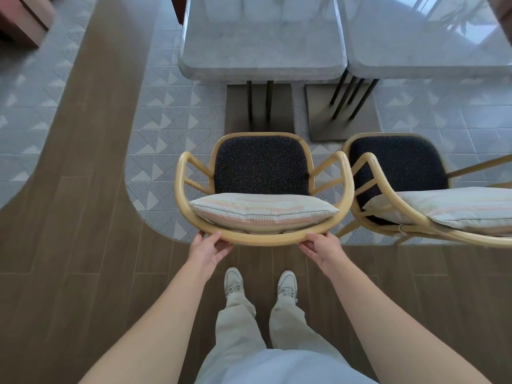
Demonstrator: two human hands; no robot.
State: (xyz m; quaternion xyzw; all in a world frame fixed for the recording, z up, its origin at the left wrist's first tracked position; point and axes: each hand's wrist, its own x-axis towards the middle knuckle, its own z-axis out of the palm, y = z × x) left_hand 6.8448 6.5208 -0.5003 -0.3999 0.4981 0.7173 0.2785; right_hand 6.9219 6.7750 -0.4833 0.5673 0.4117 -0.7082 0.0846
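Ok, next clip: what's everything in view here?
held chair: one, tan frame, dark speckled seat, centre.
second chair: one, same colours, to its right.
cushion: one, cream striped, on the held chair.
second cushion: one, cream striped, on the second chair.
left table: one, grey-white marble, top centre.
right table: one, same, top right.
floor: brown planks, grey patterned tiles.
shoes: two, pale, below centre.
left hand: one, grips the held chair's back rail.
right hand: one, grips the same rail.

The floor [91, 162] is wooden planks and patterned tiles [171, 106]. On it stand the chair [260, 164], a second chair [401, 162], a table base [238, 112] and another base [318, 115].
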